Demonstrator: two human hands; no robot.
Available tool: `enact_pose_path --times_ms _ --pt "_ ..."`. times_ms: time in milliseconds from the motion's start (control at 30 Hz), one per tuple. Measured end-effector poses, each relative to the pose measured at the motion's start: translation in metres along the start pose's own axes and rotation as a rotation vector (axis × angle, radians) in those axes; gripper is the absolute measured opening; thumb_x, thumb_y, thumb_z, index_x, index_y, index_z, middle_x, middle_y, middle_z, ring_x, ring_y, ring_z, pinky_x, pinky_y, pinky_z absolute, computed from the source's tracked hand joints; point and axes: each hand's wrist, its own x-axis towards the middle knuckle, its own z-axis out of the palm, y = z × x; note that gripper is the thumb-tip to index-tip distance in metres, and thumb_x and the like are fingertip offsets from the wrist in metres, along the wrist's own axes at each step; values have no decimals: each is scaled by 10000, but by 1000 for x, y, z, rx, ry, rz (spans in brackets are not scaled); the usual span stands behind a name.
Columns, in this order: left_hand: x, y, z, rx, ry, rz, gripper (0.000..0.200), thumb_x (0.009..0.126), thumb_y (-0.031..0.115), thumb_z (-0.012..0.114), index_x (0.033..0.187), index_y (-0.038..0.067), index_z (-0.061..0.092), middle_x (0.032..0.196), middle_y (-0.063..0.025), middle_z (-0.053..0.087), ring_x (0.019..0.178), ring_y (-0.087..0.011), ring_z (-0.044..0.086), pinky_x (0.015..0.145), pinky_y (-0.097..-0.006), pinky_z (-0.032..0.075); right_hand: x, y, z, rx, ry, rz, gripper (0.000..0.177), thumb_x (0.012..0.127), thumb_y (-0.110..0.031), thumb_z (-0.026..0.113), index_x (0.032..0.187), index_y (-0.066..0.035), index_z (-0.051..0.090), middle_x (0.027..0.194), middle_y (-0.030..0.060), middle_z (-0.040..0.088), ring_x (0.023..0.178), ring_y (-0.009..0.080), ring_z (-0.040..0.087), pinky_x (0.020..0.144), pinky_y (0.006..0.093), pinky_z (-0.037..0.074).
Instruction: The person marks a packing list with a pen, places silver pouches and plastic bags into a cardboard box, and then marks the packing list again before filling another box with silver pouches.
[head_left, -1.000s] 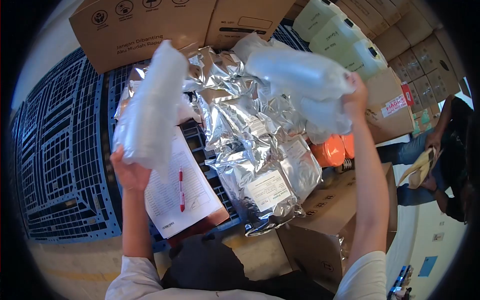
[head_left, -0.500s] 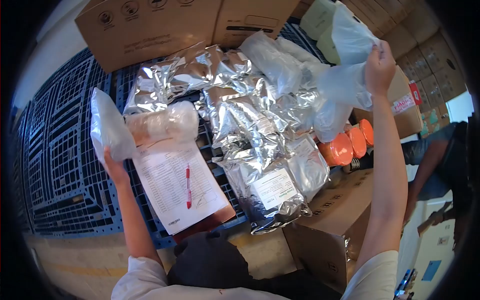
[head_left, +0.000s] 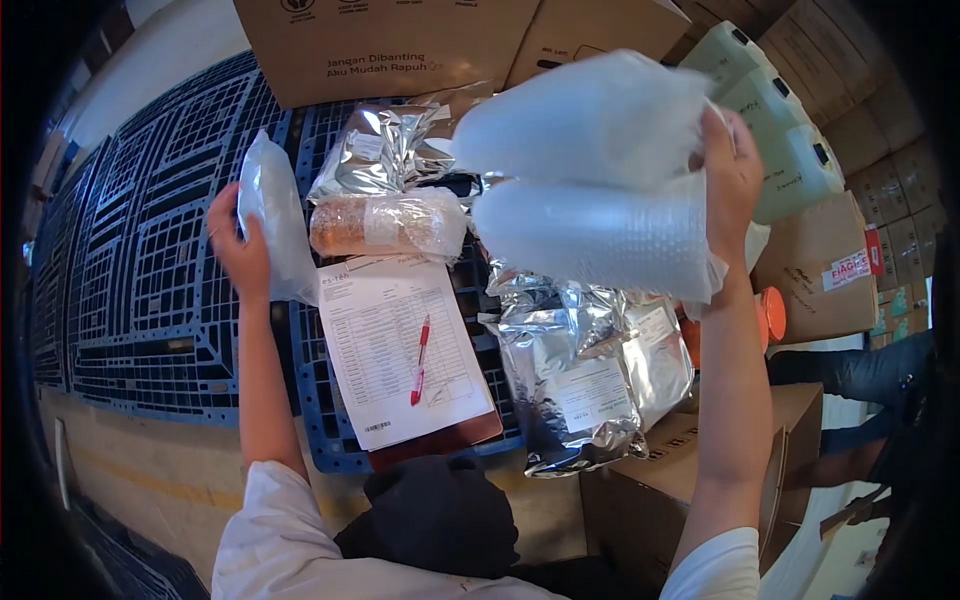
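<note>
Gripping two translucent white bubble-wrapped rolls (head_left: 590, 235) by their ends with the right hand (head_left: 732, 165), above silver foil pouches (head_left: 565, 365). Touching a whitish plastic package (head_left: 277, 225) with the partly spread left hand (head_left: 238, 243); cannot tell whether gripping it. In between, an orange-brown bubble-wrapped cylinder (head_left: 388, 223) by white printed sheets (head_left: 385, 345).

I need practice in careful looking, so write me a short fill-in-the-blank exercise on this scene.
1. On the printed sheet lies a red ____.
2. The right hand holds translucent bundles above shiny packs coloured ____.
3. The pallet under the sheet is coloured ____.
4. The large cardboard box at the back reads "Jangan ____" on its upper line of large print.

Missing words: pen; silver; blue; Dibanting.
</note>
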Motion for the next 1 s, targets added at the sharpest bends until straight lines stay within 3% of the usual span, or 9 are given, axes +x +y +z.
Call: enact_pose_path --times_ms 133,367,467,567,733,833,933,967,1000 --pt "28 18 64 -66 -419 -82 192 836 148 604 1014 99 656 1015 -70 638 900 -193 618 733 -323 493 -7 4 -51 -252 227 31 222 931 -250 556 931 -35 608 763 -34 562 627 37 465 578 191 367" --pt "42 44 189 821 -1094 47 543 709 575 630 957 97 702 954 -72 680 894 -211 657 756 -348 516 15 -15 -89 -479 225 -269 188 950 -197 503 971 -40 605 787 31 613 687 121 578 630 229 448" --pt "39 41 216 926 -1192 50 575 688 591 625 944 82 708 956 -66 687 902 -190 661 775 -336 519 8 45 -97 -1160 -273 -641 170 899 -138 505 1027 -54 577 869 137 637 770 308 618 660 356 498" --pt "29 32 223 856 -1177 133 501 695 513 632 912 69 711 943 -104 683 879 -236 663 770 -336 520 -29 96 -90 -1545 -874 -185 221 816 -143 549 1020 -66 515 834 112 623 751 337 605 632 442 489" --pt "36 -2 201 544 -1167 187 431 743 419 589 869 19 687 928 -191 655 871 -341 632 747 -411 504 -61 99 -68 -1434 -608 -98 269 788 -175 581 1025 -89 488 879 92 603 893 319 570 770 503 433" --pt "29 -16 195 161 -743 -41 389 827 361 488 837 8 653 917 -235 625 831 -407 600 740 -489 461 -71 67 -68 -1467 -595 -111 400 772 -216 624 1127 -98 485 1016 101 572 1032 309 526 932 527 351" --pt "81 -52 210 242 -366 195 378 870 318 450 743 1 613 670 -185 617 670 -347 618 626 -446 460 -84 24 -63 -1428 -628 -162 571 761 -265 665 1256 -89 440 1162 119 524 1131 314 486 1026 516 290" --pt "94 -19 187 -316 -349 -354 399 889 347 449 712 18 589 571 -118 566 542 -234 588 539 -370 445 -86 14 -61 -1388 -613 -131 657 759 -289 681 1316 -79 405 1224 131 497 1162 322 473 1046 496 286" --pt "106 -19 191 -467 -354 -359 414 899 378 444 722 32 587 560 -63 545 492 -151 542 485 -323 411 -86 8 -59 -1387 -616 -153 657 759 -289 681 1316 -79 405 1224 131 497 1162 322 473 1046 496 286"
